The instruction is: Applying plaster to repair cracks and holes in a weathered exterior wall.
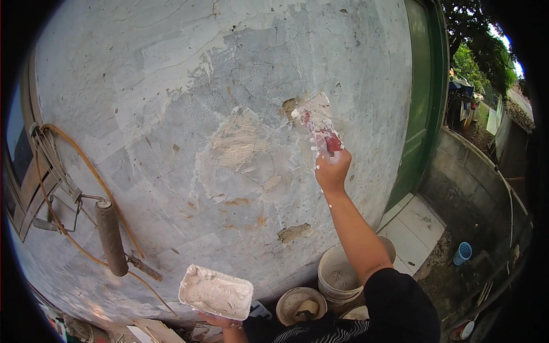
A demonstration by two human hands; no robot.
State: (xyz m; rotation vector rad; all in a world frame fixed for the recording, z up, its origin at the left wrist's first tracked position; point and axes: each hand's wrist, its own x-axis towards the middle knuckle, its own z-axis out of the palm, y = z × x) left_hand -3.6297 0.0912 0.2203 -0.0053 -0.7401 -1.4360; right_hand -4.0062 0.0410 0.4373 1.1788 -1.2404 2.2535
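Observation:
My right hand [333, 167] is closed round the red handle of a putty knife [316, 111], its fingers spotted with white filler. The wide, filler-smeared blade lies at the grey wall [171, 131], just right of a small brown hole [289, 107]. To the left, a rough cream filler patch [235, 140] marks the wall; lower down is another chipped hole [293, 232]. My left hand [222, 320] holds a white rectangular tub [250, 298] of creamy filler from beneath, low in front of the wall. The tub hides most of those fingers.
A used paint roller [111, 237] and an orange hose [94, 160] hang at the left by a window frame. Buckets [326, 286] and a round tub [280, 311] stand below my right arm. A green door [420, 86] is at right; a blue plastic cup [462, 253] lies beyond.

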